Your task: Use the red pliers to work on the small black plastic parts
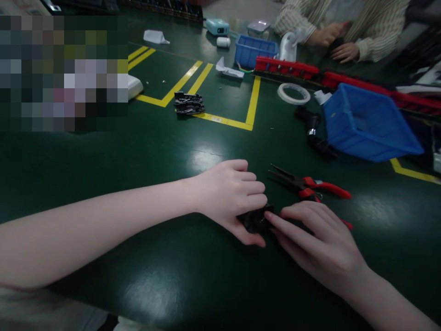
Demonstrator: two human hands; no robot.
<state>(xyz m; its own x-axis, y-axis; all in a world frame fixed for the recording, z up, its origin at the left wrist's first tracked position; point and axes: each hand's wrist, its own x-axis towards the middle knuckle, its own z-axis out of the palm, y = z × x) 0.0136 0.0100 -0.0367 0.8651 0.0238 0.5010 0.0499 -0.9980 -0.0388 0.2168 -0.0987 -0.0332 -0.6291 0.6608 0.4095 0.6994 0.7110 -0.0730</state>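
A small black plastic part [255,220] is in my left hand [234,193], with the fingers curled over its far side and the thumb along its near side. My right hand [320,243] is closed at the part's right end; its index fingertip presses there, and the thumb is partly hidden below. Much of the part is covered by my fingers. Just beyond my right hand lie long-nose pliers with red handles [327,186], their jaws slightly apart and pointing left. My right hand hides some of the lower handle.
Black parts [189,103] lie by yellow tape lines [223,121] on the green table [131,285]. At right are a dark electric screwdriver-like tool [312,131], a blue bin [372,133], a tape roll [293,94] and red rails [285,67]. A person [341,37] sits opposite.
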